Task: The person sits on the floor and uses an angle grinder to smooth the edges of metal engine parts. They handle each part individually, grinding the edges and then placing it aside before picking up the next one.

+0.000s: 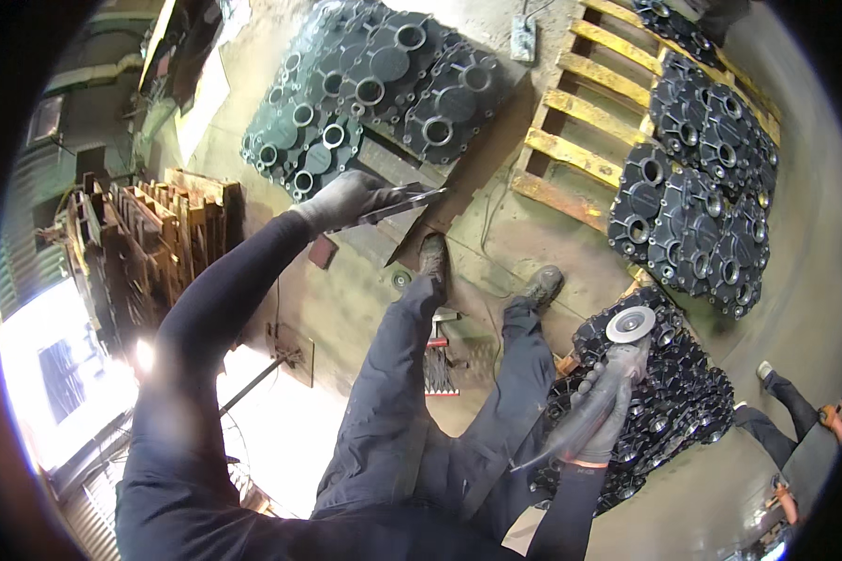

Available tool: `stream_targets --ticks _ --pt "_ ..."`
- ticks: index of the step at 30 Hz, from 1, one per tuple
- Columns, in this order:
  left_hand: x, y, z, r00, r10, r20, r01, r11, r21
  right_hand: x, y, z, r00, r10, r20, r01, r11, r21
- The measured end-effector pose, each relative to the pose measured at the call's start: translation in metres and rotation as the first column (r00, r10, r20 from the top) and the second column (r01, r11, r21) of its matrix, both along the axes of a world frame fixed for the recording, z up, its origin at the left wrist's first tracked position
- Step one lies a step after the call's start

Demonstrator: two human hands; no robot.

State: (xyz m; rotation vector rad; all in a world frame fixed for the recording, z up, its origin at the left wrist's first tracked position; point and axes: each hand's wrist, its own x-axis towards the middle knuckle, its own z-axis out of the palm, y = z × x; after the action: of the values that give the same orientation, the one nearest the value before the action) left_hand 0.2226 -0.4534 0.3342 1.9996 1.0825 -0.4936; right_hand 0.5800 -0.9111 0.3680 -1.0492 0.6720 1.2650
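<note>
Below, concrete floor (496, 234), yellow pallet (580, 112), dark castings (692, 224)
</note>
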Motion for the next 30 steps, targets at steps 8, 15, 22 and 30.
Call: stream_targets --ticks 8,15,22,30 --pt "-0.117 0.000 -0.137 0.997 -0.074 -0.007 0.074 0.988 0.135 -0.105 0.082 -0.037 0.977 0.210 0.040 -0.211 0.978 0.013" --pt "-0.198 -0.011 -0.199 0.938 -0.267 0.223 0.222 0.953 0.208 -0.215 0.159 -0.070 0.932 0.350 0.093 -0.322 0.919 -0.228" --pt "-0.279 -0.066 -0.265 0.877 -0.469 0.105 0.432 0.866 0.254 -0.269 0.174 -0.102 0.857 0.515 -0.007 -0.511 0.848 -0.139" --pt "-0.329 -0.100 -0.316 0.904 -0.249 0.348 0.245 0.968 0.056 -0.285 0.176 -0.120 0.834 0.545 -0.082 -0.551 0.824 -0.132"
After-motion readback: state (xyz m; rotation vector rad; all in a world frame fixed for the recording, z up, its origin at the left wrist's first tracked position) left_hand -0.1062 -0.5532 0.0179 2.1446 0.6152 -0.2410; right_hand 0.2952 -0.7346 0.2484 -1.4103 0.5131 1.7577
